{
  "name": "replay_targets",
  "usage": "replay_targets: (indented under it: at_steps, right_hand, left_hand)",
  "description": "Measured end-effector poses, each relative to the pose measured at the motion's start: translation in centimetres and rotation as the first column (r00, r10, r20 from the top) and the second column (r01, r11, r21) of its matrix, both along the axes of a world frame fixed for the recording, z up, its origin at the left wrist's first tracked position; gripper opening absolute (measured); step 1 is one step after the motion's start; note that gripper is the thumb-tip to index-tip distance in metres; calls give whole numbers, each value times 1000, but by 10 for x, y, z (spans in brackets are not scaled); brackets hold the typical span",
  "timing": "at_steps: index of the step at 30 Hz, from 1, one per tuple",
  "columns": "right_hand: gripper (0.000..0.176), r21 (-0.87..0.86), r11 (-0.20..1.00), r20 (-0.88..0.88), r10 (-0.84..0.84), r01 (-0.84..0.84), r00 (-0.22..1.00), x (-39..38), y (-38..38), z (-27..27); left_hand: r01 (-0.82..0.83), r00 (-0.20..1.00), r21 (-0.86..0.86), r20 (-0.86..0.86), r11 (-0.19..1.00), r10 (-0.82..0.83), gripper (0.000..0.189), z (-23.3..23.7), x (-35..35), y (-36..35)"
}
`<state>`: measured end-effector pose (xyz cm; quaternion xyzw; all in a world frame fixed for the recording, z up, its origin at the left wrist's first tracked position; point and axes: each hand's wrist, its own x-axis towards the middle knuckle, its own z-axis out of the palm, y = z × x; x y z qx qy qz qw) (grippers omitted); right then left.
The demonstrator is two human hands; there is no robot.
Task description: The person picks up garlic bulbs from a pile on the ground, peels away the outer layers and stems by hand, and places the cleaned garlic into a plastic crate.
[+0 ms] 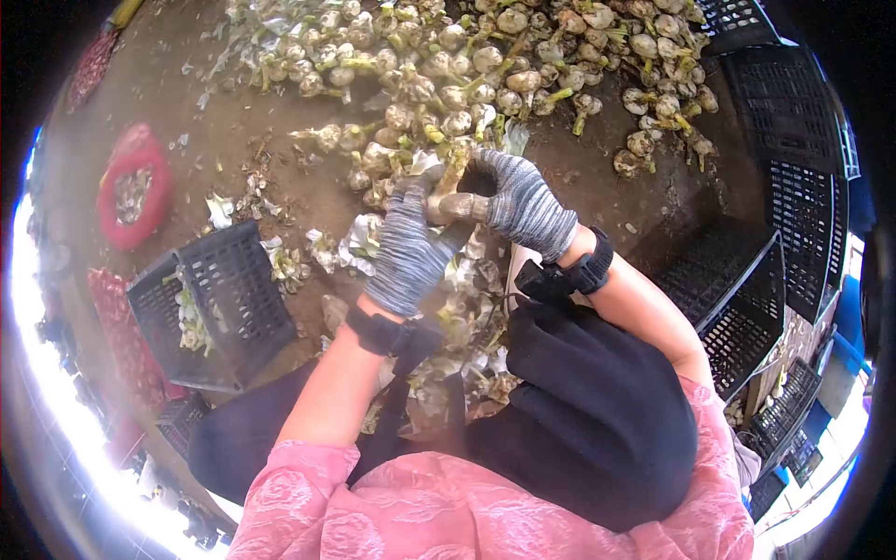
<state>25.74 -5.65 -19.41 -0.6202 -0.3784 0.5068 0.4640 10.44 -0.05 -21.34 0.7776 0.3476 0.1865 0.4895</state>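
My left hand point(408, 245), in a grey striped knit glove, is closed around one side of a garlic bulb point(454, 174) with its stem pointing up and away. From the other side my right hand point(530, 207), gloved the same way, grips it too, thumb and fingers meeting the left hand's fingers. Much of the bulb is hidden by the gloves. Just beyond the hands lies a large heap of garlic bulbs point(452, 95) with short greenish stems. Loose papery peels point(362, 238) cover the ground below and between my legs.
At left stands a black crate point(245, 308) holding some pale stems, with a red mesh bag point(135, 191) beyond it and another mesh bag point(126, 327) alongside. Several black crates point(793, 219) stand or lean along the right side. Dirt floor point(252, 112) shows around the heap.
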Motion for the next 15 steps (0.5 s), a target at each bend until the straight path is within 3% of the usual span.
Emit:
replay_targets:
  at_steps: [3,5,7,8,9,11,13,14,15]
  right_hand:
    - [31,22,999,-155,38,-35,987,4,-2,2]
    - [26,52,998,-129,43,-37,991,4,-2,5]
    - [21,-79,990,-228,100,-120,969,7,-2,11]
    - [17,-42,992,-270,106,-122,957,7,-3,4]
    - [17,-42,992,-270,107,-123,957,7,-3,5]
    - [20,-25,994,-433,86,-107,898,8,-2,15]
    - [24,23,997,-380,75,-72,922,1,-2,9]
    - [27,72,997,-327,61,-40,943,-1,-1,7]
    - [27,71,997,-325,61,-39,944,0,-1,8]
  left_hand:
    - [52,996,123,-78,991,-43,56,4,-3,-1]
    - [30,999,45,-21,999,-29,54,3,-5,-3]
    - [-24,998,-191,55,981,35,54,5,-7,-5]
    - [-25,998,-191,54,981,36,54,5,-8,-5]
    - [-14,998,-159,51,987,22,54,4,-9,-5]
    - [-2,999,-127,48,992,8,53,0,-9,-3]
    - [27,998,67,-64,997,-23,53,-2,-5,1]
    - [27,998,66,-63,997,-23,53,3,-3,1]
    - [56,997,181,-70,982,-44,53,11,-2,1]
